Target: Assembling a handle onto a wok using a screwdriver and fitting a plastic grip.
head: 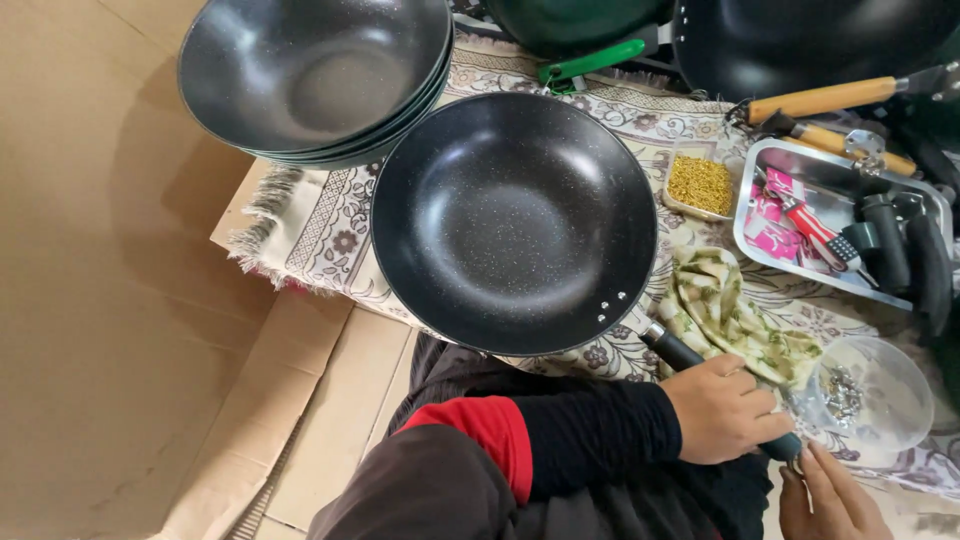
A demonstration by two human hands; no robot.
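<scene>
Head view: person seated at a low desk covered w/ a patterned cloth (pixel 320 225), cardboard (pixel 90 300) to the left.
Wok: black speckled wok (pixel 513 222) sits flat on the cloth, centre of frame, empty, rivets showing on the inside wall nr the handle.
Handle: dark handle (pixel 672 350) is joined to the wok rim and runs down-right under the hand; its far end shows nr the lower edge.
Left hand: left hand (pixel 722 408), grip closed round the handle, black-and-red sleeve behind it.
Right hand: right hand (pixel 828 498) at the handle's end, a thin pale item at the fingers; can't tell if the grip is shut on it or what it is.
Parts nearby: clear bowl (pixel 880 395) of small metal bits just beside the hands; box of brass-coloured screws (pixel 700 184); steel tray (pixel 800 160) w/ black handles and pink packets.
Stock: stack of bare woks (pixel 315 75) top left, none w/ handles visible; wooden-handled pans top right.
Progress, judged: handle looks attached, end-of-handle work in hand; the stack seems left to do.
</scene>
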